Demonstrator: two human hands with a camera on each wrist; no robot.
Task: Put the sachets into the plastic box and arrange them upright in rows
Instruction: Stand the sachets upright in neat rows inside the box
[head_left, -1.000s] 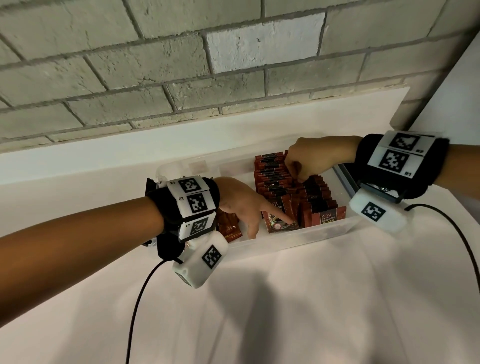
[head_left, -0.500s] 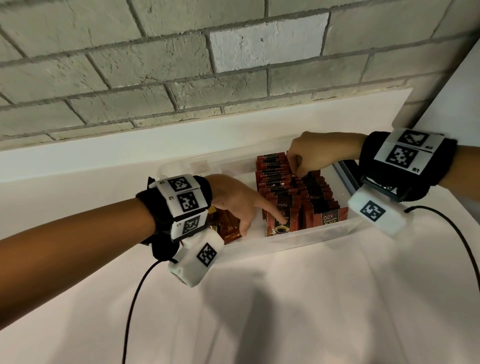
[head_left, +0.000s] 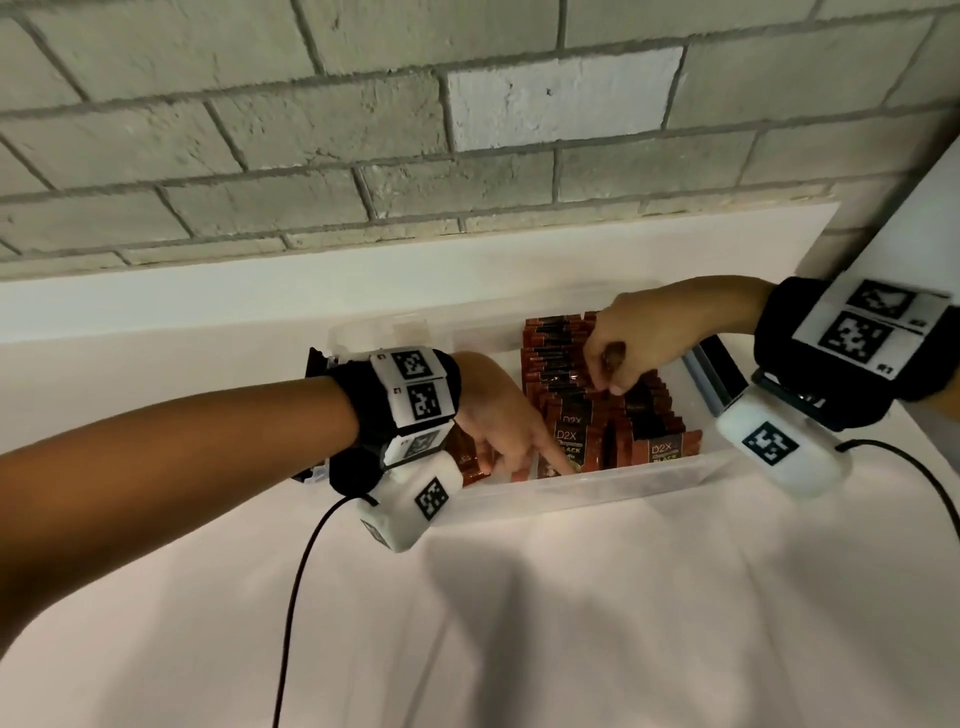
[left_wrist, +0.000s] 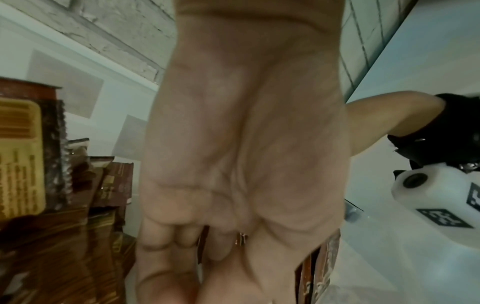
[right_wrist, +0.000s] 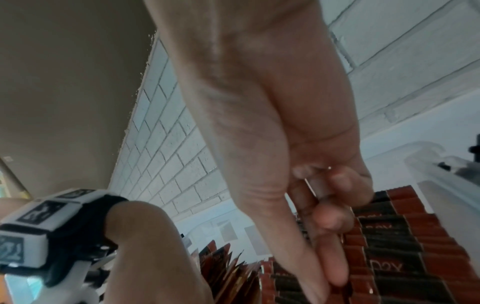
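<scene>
Box (head_left: 597, 486) on desk, rows at 12 o'clock | left hand (head_left: 498, 415) extended, fingertip now steadying front sachet (head_left: 569, 441) upright | right hand (head_left: 628, 343) curled, pinching row tops | rows nearly straight

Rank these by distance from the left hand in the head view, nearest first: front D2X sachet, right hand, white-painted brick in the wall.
1. Front D2X sachet: under the fingertips of the left hand, at the box's near wall.
2. Right hand: across the box, over the back rows.
3. White-painted brick: high on the wall, behind everything.
</scene>
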